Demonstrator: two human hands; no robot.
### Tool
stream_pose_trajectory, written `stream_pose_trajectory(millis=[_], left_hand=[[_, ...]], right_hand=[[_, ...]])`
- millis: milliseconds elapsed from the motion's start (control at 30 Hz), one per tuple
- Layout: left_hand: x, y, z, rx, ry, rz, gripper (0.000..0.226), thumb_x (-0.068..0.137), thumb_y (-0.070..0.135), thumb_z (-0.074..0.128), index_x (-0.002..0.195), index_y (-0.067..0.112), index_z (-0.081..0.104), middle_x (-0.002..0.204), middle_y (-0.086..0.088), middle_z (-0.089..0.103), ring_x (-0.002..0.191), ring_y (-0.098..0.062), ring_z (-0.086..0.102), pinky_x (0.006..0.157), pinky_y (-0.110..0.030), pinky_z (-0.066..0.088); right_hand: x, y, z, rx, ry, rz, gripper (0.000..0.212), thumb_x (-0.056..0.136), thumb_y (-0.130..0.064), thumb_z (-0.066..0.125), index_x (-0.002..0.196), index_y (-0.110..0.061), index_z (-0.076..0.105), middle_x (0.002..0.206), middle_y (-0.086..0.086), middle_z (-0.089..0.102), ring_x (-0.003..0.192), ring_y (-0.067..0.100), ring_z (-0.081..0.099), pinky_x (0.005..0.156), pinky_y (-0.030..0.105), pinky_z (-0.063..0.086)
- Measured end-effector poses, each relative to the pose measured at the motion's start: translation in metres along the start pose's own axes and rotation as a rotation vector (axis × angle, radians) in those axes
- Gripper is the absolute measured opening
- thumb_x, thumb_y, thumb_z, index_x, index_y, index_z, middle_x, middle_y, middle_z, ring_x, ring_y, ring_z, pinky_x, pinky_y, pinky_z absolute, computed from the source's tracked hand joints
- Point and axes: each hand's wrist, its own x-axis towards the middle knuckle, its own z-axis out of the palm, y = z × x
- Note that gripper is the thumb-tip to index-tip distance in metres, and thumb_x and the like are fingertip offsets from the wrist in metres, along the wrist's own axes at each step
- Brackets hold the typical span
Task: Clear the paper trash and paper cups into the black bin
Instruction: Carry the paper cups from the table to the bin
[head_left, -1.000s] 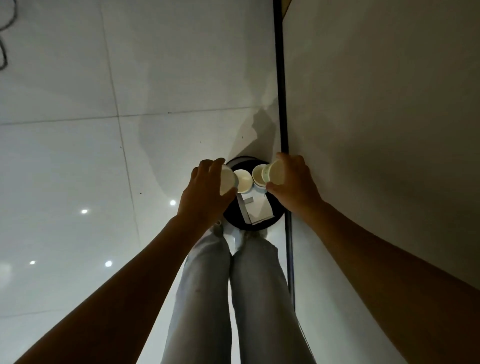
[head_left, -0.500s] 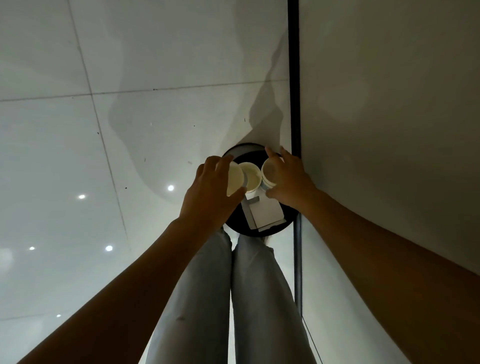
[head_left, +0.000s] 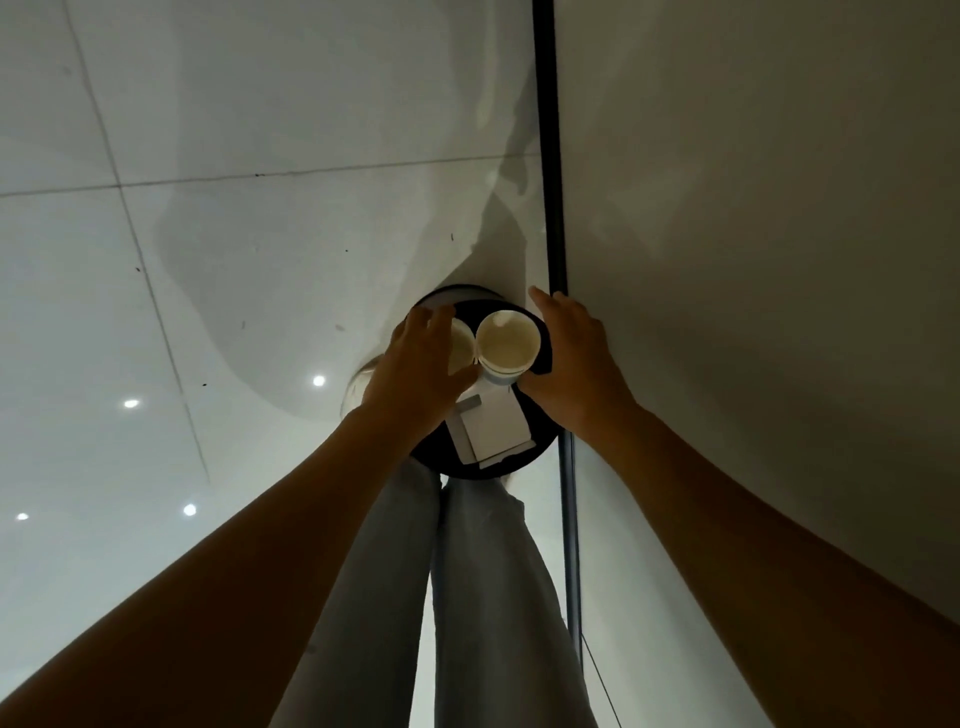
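Observation:
The round black bin (head_left: 457, 466) stands on the floor by the wall, just ahead of my feet. Inside it lie white paper sheets (head_left: 493, 426) and a white paper cup (head_left: 506, 344) with its mouth up. My left hand (head_left: 415, 369) hovers over the bin's left side and grips a second paper cup (head_left: 460, 347), mostly hidden by the fingers. Over the bin's right edge is my right hand (head_left: 574, 364), next to the upright cup, fingers straight and holding nothing.
White floor tiles (head_left: 234, 260) spread to the left with ceiling-light reflections. A dark baseboard strip (head_left: 551, 156) runs along the grey wall (head_left: 753, 260) on the right. My legs in light jeans (head_left: 467, 571) are below the bin, one shoe (head_left: 357, 391) at its left.
My right hand has let go of its cup, which now sits in the bin, and its fingers have straightened. My left hand still holds its cup over the bin. The view moved closer.

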Motion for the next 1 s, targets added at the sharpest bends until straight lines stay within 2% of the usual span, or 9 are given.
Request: stream_pose_trajectory(millis=[67,133,200,367,567,767,1000], left_hand=[[-0.003,-0.006,0.009,0.112,-0.085,-0.031,0.091,0.081,0.050,0.067,0.149,0.016,0.019,0.155,-0.013,0.021,0.142,-0.034,0.020,0.111,-0.050,0.027],[-0.011,-0.009,0.012,0.251,-0.166,-0.069,0.105,0.079,0.062,0.061,0.152,0.021,-0.002,0.160,-0.012,-0.004,0.147,-0.035,-0.005,0.115,-0.055,0.009],[-0.023,-0.009,0.003,0.293,-0.178,-0.094,0.108,0.079,0.066,0.057,0.152,0.021,-0.010,0.159,-0.013,-0.013,0.146,-0.035,-0.009,0.116,-0.054,0.008],[-0.088,0.014,-0.071,0.226,-0.091,-0.022,0.081,0.093,0.049,0.050,0.153,0.018,0.005,0.160,-0.012,0.003,0.147,-0.032,0.006,0.117,-0.044,0.016],[-0.220,0.061,-0.164,0.207,0.062,-0.072,0.071,0.098,0.045,0.041,0.153,0.018,0.005,0.160,-0.012,0.001,0.148,-0.028,0.003,0.120,-0.041,0.010],[-0.384,0.054,-0.212,0.123,0.278,-0.306,0.066,0.099,0.045,0.037,0.152,0.017,0.010,0.160,-0.012,0.007,0.147,-0.027,0.005,0.120,-0.043,0.010],[-0.584,-0.004,-0.199,-0.101,0.555,-0.645,0.064,0.099,0.047,0.037,0.151,0.017,0.015,0.159,-0.009,0.014,0.147,-0.026,0.010,0.120,-0.044,0.010]], right_hand=[[-0.003,0.000,0.001,0.000,0.013,-0.005,0.086,0.082,-0.022,0.072,0.150,-0.022,0.019,0.156,0.007,0.020,0.142,0.027,0.018,0.108,0.039,0.033],[-0.008,-0.004,0.000,-0.008,0.020,-0.020,0.085,0.082,-0.022,0.072,0.150,-0.020,0.021,0.155,0.008,0.023,0.141,0.028,0.021,0.108,0.039,0.033],[-0.018,-0.012,-0.005,-0.033,0.005,-0.039,0.084,0.083,-0.022,0.071,0.150,-0.020,0.021,0.154,0.007,0.024,0.140,0.028,0.022,0.109,0.039,0.032],[-0.072,-0.059,-0.038,-0.138,-0.056,-0.122,0.078,0.086,-0.023,0.066,0.149,-0.023,0.020,0.155,0.006,0.022,0.139,0.028,0.023,0.109,0.042,0.036],[-0.170,-0.159,-0.083,-0.307,-0.061,-0.342,0.070,0.089,-0.025,0.061,0.149,-0.026,0.024,0.155,0.005,0.025,0.140,0.028,0.023,0.111,0.044,0.033],[-0.280,-0.271,-0.086,-0.511,-0.098,-0.622,0.067,0.090,-0.023,0.059,0.148,-0.026,0.025,0.156,0.005,0.023,0.141,0.027,0.021,0.110,0.042,0.033],[-0.422,-0.372,0.000,-0.745,-0.191,-0.980,0.066,0.091,-0.026,0.058,0.148,-0.028,0.023,0.156,0.002,0.021,0.141,0.023,0.020,0.108,0.038,0.032]])
